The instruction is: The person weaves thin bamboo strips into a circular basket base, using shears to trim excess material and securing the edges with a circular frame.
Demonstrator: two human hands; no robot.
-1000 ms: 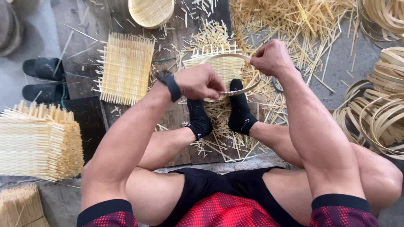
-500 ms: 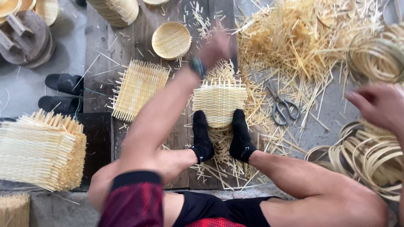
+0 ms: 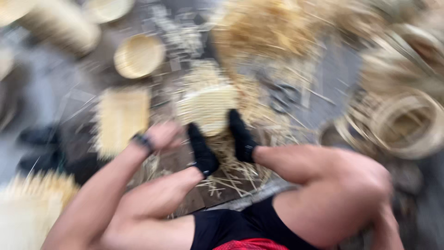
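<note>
The picture is badly smeared, so I can only read the coarse layout. My left hand (image 3: pixel 162 135) hangs just above my left shin, a dark wristband (image 3: pixel 143 141) behind it. Its fingers look loosely curled, but the blur hides whether they grip anything; I cannot tell. My right hand is not clearly visible: the right arm (image 3: pixel 386 227) runs down past the knee to the lower right edge, and the fingers are lost there, so I cannot tell their state either.

The woven mat (image 3: pixel 208 107) lies on the floor ahead of my feet, its near edge touching the toes of both black socks (image 3: pixel 202 149). It sits to the right of my left hand and apart from it, not touching the fingers. A second flat mat (image 3: pixel 121 116) lies just beyond and left of that hand, closer to it than the first. A round basket (image 3: pixel 138 55) rests farther off, beyond the second mat. Loose straw (image 3: pixel 273 32) is heaped at the top, and coiled hoops (image 3: pixel 407 122) lie on the right, well apart from both hands.
</note>
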